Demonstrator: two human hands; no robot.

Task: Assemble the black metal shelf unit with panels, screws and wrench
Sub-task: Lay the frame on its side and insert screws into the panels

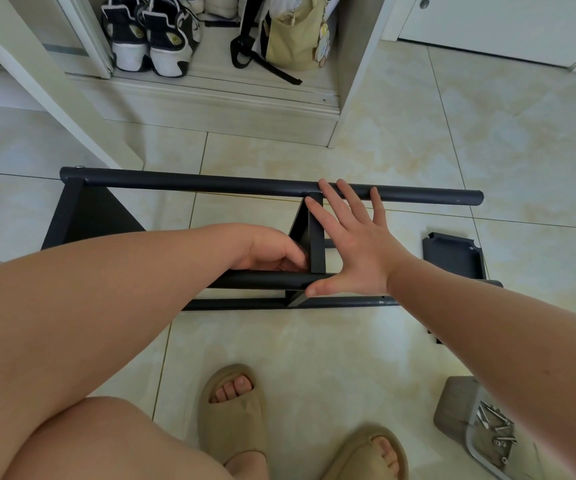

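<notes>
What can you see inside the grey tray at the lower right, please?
Several loose silver screws lie in the grey tray. The right forearm and the frame edge hide part of it, so other contents cannot be told.

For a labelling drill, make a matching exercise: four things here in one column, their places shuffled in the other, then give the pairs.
1 right hand
2 screws
3 loose panel
4 sneakers

A in the cabinet
B on the floor, by the frame's right end
C in the grey tray
D spread over the middle panel

Pairs: 1-D, 2-C, 3-B, 4-A.
</notes>
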